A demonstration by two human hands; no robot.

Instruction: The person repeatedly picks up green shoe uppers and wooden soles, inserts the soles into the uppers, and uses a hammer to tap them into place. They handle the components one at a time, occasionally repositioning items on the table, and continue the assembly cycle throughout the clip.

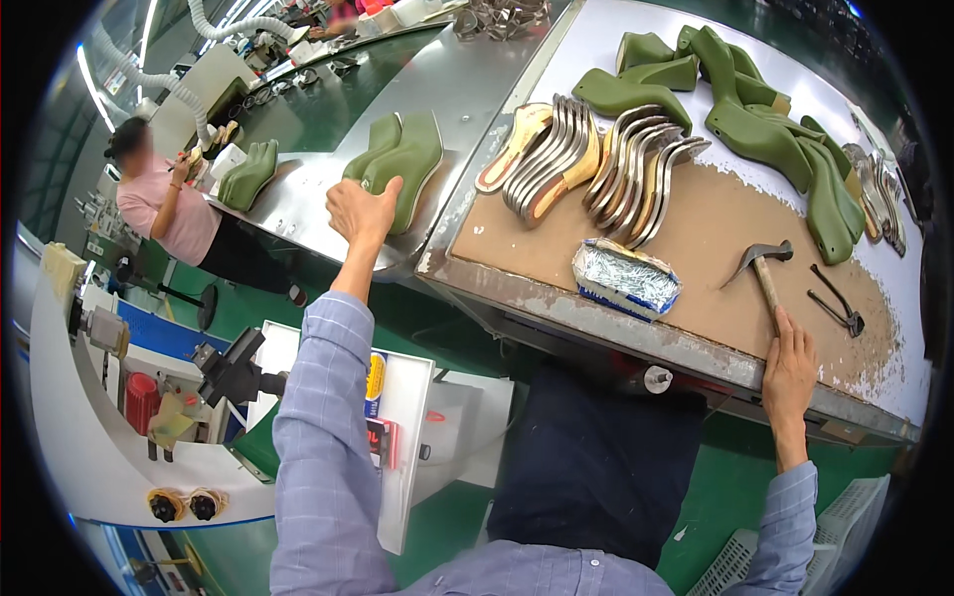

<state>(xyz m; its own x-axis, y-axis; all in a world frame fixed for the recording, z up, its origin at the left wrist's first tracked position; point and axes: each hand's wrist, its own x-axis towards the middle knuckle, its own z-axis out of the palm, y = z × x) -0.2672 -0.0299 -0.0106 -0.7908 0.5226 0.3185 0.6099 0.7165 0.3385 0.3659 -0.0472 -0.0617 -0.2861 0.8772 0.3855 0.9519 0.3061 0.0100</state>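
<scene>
My left hand point(363, 210) reaches far out over the metal table, its fingers curled on the near end of a green shoe last point(418, 169). Another green last point(374, 147) stands right beside it. At the near edge of the worktable, my right hand point(788, 363) lies palm down over the lower handle of a hammer point(766, 281); its fingers cover the handle's end. The hammer's curved metal head rests on the brown board. Close to it lie dark pincers point(837, 300). An open box of small nails point(626, 280) sits farther left.
Bundled metal-edged sole-shaped pieces point(556, 159) and several green lasts point(755, 124) cover the worktable's far part. More lasts point(248, 177) stand at the metal table's far left, near a person in pink point(174, 214). A machine point(234, 372) and a white tray point(405, 437) are at left.
</scene>
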